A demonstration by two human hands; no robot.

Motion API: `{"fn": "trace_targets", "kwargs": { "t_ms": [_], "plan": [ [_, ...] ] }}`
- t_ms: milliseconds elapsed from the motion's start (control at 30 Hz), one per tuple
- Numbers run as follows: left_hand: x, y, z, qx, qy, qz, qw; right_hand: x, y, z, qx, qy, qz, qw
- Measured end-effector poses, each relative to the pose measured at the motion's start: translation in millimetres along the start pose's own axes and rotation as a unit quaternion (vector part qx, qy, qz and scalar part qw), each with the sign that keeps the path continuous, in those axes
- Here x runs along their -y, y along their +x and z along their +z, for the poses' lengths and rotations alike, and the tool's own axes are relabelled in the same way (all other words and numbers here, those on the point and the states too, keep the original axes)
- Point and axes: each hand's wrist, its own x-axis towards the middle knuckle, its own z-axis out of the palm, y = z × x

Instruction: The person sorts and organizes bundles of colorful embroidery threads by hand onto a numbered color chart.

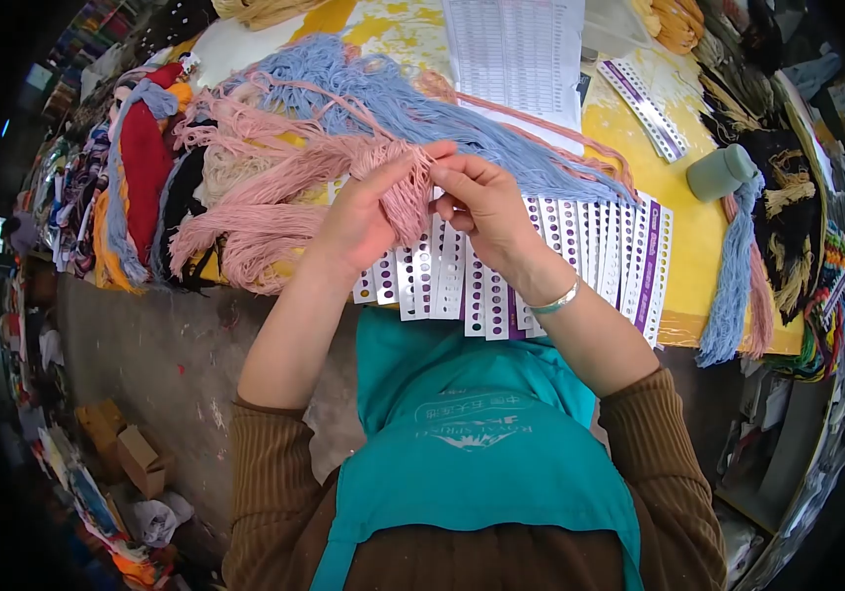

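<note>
Pink thread (284,163) lies in loose hanks on the left part of the table, and one end of it is bunched up in my hands. My left hand (368,217) is wrapped round this bunch, with the looped ends hanging over the palm side. At the right edge of the bunch, my right hand (486,202) pinches at the strands with thumb and forefinger. Below and beside both hands spreads a row of white and purple punched cards (540,266). Behind the hands lies a large hank of light blue thread (422,113).
Printed sheets (516,49) lie at the back of the yellow table (629,128). A green cylindrical container (720,173) stands at the right, near hanging blue thread (733,266). Red thread (146,153) and other coloured hanks drape the left edge. Cardboard boxes (136,458) sit on the floor.
</note>
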Motion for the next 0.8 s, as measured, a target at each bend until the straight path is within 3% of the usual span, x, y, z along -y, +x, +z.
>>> {"fn": "trace_targets", "kwargs": {
  "t_ms": [333,533,800],
  "plan": [
    [9.3,-2.1,13.0,-0.135,0.047,0.124,0.982,-1.6,-7.2,11.3,-0.044,-0.099,-0.120,0.987],
    [5.7,-1.5,7.6,-0.100,0.042,0.108,0.988,1.2,-3.8,-0.5,-0.010,0.126,-0.016,0.992],
    [3.7,0.5,-3.1,-0.069,-0.013,0.083,0.994,0.4,-3.2,-1.6,0.013,0.068,-0.047,0.997]
  ]
}}
